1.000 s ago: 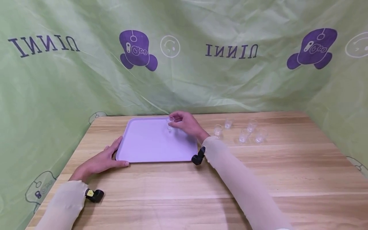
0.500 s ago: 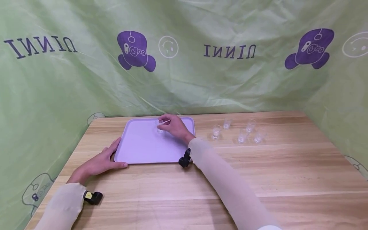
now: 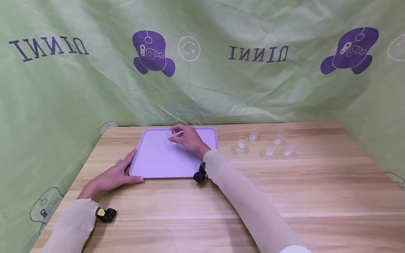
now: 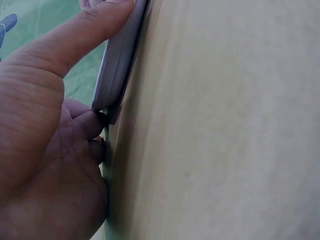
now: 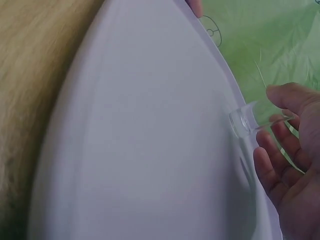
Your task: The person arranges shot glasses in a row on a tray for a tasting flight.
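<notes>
In the head view, my right hand (image 3: 187, 137) pinches a small clear shot glass (image 3: 171, 134) near the back of a pale purple tray (image 3: 158, 165). The right wrist view has thumb and fingers on either side of the glass (image 5: 241, 121), with its thick base close over the tray's surface. At the tray's near left corner rests my left hand (image 3: 115, 175), its fingers spread along the left side and the thumb along the front edge. Seen from the left wrist, the straight thumb (image 4: 85, 37) lies against the tray's outer rim (image 4: 117, 62).
Several more clear shot glasses (image 3: 242, 144) stand upright in a loose group right of the tray. All of it is on a wood-grain table (image 3: 177, 218). Green printed cloth (image 3: 205, 88) hangs behind and at both sides.
The right hand has carried the shot glass leftward over the tray, mostly in the first half second, then only slightly. The left hand has stayed at the tray's corner.
</notes>
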